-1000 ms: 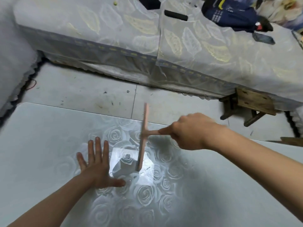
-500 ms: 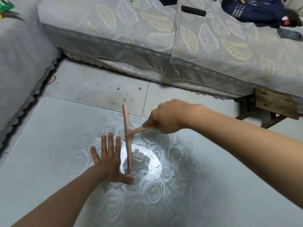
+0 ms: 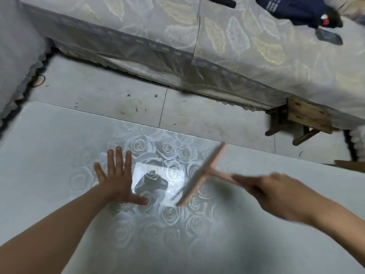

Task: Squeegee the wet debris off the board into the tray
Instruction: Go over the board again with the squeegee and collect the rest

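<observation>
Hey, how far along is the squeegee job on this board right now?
Done: hard to say. The board looks shiny, with no clear debris showing.
In hand: the right hand grips the pink squeegee, which is blurred, its blade slanted over the rose pattern. The left hand presses flat on the board.
Left: getting anything into the tray, which is not in view.

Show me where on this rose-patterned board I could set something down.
The board is bare left of the flat left hand, out to its far-left corner, and nearer the camera between the left arm and right arm. The middle is crowded: the left hand and the squeegee gripped by the right hand flank the shiny patch there.
</observation>
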Motion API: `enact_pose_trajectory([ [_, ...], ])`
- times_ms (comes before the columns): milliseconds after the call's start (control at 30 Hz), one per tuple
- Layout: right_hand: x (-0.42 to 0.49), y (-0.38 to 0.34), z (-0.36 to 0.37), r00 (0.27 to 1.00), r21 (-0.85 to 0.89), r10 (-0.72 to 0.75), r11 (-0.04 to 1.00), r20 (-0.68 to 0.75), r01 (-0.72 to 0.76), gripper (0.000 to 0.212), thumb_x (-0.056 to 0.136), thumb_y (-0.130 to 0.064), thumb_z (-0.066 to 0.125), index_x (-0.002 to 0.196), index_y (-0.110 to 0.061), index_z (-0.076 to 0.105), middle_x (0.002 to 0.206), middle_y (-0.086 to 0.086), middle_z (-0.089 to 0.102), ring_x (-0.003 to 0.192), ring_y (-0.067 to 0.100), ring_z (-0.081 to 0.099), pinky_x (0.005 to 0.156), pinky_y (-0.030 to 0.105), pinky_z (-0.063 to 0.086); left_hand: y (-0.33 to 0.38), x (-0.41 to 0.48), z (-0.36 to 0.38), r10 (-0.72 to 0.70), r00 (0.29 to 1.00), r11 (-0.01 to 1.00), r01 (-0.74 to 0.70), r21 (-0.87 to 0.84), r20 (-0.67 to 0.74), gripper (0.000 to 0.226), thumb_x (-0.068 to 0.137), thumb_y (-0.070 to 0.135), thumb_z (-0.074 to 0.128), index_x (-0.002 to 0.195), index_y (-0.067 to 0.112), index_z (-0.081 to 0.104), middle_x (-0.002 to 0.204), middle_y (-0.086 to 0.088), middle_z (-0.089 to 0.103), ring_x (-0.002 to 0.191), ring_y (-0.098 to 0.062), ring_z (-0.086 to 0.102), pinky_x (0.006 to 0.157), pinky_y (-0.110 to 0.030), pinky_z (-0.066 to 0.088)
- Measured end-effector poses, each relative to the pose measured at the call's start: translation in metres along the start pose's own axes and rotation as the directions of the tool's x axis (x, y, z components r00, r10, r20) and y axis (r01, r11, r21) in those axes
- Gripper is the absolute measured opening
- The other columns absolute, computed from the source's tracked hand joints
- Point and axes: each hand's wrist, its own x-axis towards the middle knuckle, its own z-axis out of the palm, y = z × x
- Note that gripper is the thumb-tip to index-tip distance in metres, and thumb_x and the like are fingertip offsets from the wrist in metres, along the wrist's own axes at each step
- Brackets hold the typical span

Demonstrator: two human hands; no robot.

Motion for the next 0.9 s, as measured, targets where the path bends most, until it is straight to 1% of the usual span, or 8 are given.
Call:
enact_pose_trajectory([
  [67, 0.035, -0.024, -0.009, 0.993, 0.033, -0.02, 0.999, -0.114, 0.023, 0.051, 0.095, -0.037, 0.036, 0.129, -0.068, 0.013, 0.123, -0.001, 0.063, 0.108, 0.029, 0.059, 0.082, 0.039, 0.05, 0.001, -0.001, 0.001, -0.01, 1.0, 1.0, 0.01, 0.002, -0.017, 0.16, 0.027, 0.1, 0.046, 0.116, 0.017, -0.058, 0.121, -0.012, -0.066, 0.11, -0.032, -0.062, 0.102, -0.07, -0.015],
  [167, 0.061, -0.043, 0.011, 0.991, 0.031, 0.077, 0.997, -0.114, -0.073, 0.045, 0.094, -0.029, 0.038, 0.134, -0.05, 0.039, 0.118, 0.005, 0.063, 0.102, 0.032, 0.059, 0.074, 0.037, 0.046, 0.002, 0.0, 0.004, -0.008, 0.999, 1.0, 0.009, 0.015, -0.047, 0.158, 0.027, 0.1, 0.044, 0.115, 0.018, -0.058, 0.121, -0.012, -0.066, 0.111, -0.034, -0.06, 0.103, -0.07, -0.013],
  [367, -0.066, -0.003, 0.123, 0.934, 0.187, 0.353, 0.923, -0.062, -0.336, 0.045, 0.1, -0.04, 0.027, 0.143, -0.052, 0.024, 0.109, 0.003, 0.068, 0.097, 0.031, 0.063, 0.077, 0.037, 0.05, 0.0, 0.0, 0.004, 0.019, 0.996, 1.0, -0.021, -0.021, -0.085, 0.147, 0.03, 0.103, 0.032, 0.116, 0.023, -0.056, 0.118, -0.007, -0.067, 0.114, -0.031, -0.058, 0.103, -0.067, -0.017],
  [533, -0.113, -0.007, 0.129, 0.909, 0.161, 0.382, 0.899, 0.167, -0.408, 0.044, 0.1, -0.038, 0.026, 0.141, -0.054, 0.025, 0.121, -0.002, 0.063, 0.101, 0.026, 0.063, 0.081, 0.03, 0.049, 0.003, -0.008, 0.023, -0.008, 0.959, 0.998, -0.01, -0.06, -0.284, 0.134, 0.049, 0.101, 0.013, 0.141, 0.017, -0.036, 0.14, -0.009, -0.049, 0.135, -0.026, -0.041, 0.109, -0.062, -0.014],
  [667, -0.063, 0.001, 0.093, 0.914, 0.371, 0.405, 0.849, 0.0, -0.376, 0.044, 0.096, -0.026, 0.037, 0.136, -0.043, 0.044, 0.082, -0.004, 0.061, 0.058, 0.022, 0.062, 0.041, 0.019, 0.045, 0.025, -0.022, 0.047, 0.13, 0.849, 0.99, -0.141, 0.018, -0.512, 0.119, 0.071, 0.087, 0.029, 0.15, 0.009, -0.013, 0.157, -0.013, -0.021, 0.146, -0.024, -0.02, 0.113, -0.057, -0.008],
  [700, -0.053, -0.005, 0.096, 0.906, 0.404, 0.424, 0.829, -0.003, -0.387, 0.043, 0.095, -0.023, 0.037, 0.134, -0.04, 0.046, 0.082, 0.0, 0.061, 0.058, 0.023, 0.062, 0.042, 0.022, 0.048, 0.032, -0.031, 0.057, 0.17, 0.837, 0.985, -0.167, 0.052, -0.52, 0.114, 0.076, 0.081, 0.035, 0.151, 0.008, -0.009, 0.158, -0.012, -0.017, 0.147, -0.023, -0.016, 0.113, -0.056, -0.006],
  [800, -0.071, -0.033, 0.148, 0.898, 0.373, 0.441, 0.831, 0.009, -0.412, 0.046, 0.097, -0.024, 0.03, 0.142, -0.035, 0.034, 0.104, 0.012, 0.066, 0.083, 0.034, 0.065, 0.07, 0.039, 0.056, 0.057, -0.054, 0.09, 0.228, 0.836, 0.973, -0.207, 0.098, -0.499, 0.092, 0.09, 0.054, 0.048, 0.152, 0.006, 0.001, 0.16, -0.011, -0.011, 0.148, -0.024, -0.006, 0.115, -0.053, 0.0],
  [900, -0.137, -0.06, 0.2, 0.911, 0.344, 0.407, 0.847, 0.071, -0.405, 0.051, 0.099, -0.028, 0.028, 0.148, -0.039, 0.019, 0.108, 0.013, 0.066, 0.095, 0.036, 0.063, 0.073, 0.037, 0.046, 0.075, -0.089, 0.123, 0.245, 0.845, 0.969, -0.234, 0.083, -0.475, 0.077, 0.093, 0.037, 0.049, 0.151, 0.005, 0.011, 0.161, -0.012, -0.001, 0.148, -0.025, 0.001, 0.116, -0.052, 0.006],
])
